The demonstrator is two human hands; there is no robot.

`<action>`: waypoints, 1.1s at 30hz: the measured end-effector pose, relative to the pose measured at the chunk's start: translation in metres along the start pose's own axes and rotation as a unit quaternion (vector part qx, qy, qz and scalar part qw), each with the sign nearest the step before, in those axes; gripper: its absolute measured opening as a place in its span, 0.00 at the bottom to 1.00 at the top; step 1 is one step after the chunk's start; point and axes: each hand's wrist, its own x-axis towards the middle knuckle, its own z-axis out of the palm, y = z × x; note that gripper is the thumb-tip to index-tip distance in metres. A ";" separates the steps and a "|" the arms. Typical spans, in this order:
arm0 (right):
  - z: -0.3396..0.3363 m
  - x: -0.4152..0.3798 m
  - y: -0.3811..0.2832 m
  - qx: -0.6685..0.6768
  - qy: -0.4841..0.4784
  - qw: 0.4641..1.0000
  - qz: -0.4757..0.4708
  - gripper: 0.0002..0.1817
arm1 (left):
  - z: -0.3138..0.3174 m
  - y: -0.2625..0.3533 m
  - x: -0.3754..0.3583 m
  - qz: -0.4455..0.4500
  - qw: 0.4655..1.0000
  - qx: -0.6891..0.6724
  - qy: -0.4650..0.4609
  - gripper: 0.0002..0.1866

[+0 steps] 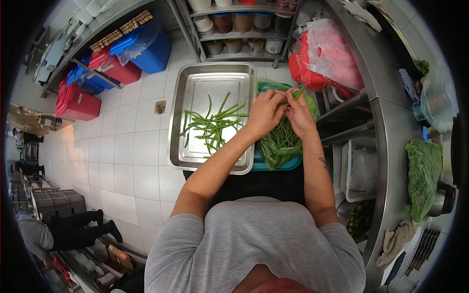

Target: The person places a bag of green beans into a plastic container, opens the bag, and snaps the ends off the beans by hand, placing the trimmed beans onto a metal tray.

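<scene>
My right hand (299,116) is closed around a few green beans (296,94), their ends showing above the fingers. Right beside it, my left hand (266,111) has its fingers curled in a pinch on the same beans; the exact grip is partly hidden. Below both hands, a clear plastic bag (277,158) full of green beans lies in a teal tub (289,164). To the left stands a deep rectangular steel tray (188,80), with a loose pile of green beans (215,122) on its bottom.
A steel counter (398,119) runs along the right, with a bag of leafy greens (422,176) on it. Red plastic bags (317,61) hang at the upper right. Shelves with tubs (243,22) stand ahead. Blue and red bins (146,51) line the left. Another person (73,229) is at the lower left.
</scene>
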 end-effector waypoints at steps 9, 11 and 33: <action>-0.011 -0.002 -0.022 -0.112 0.058 0.992 -0.010 0.07 | -0.020 -0.002 -0.009 -0.073 0.958 0.133 -0.243 0.10; -0.018 0.000 -0.027 -0.071 0.058 0.996 -0.016 0.08 | -0.017 -0.012 -0.012 -0.094 0.967 0.076 -0.224 0.10; 0.027 -0.021 -0.005 0.013 0.149 0.972 -0.182 0.09 | 0.014 -0.037 -0.017 -0.282 0.932 -0.224 -0.025 0.16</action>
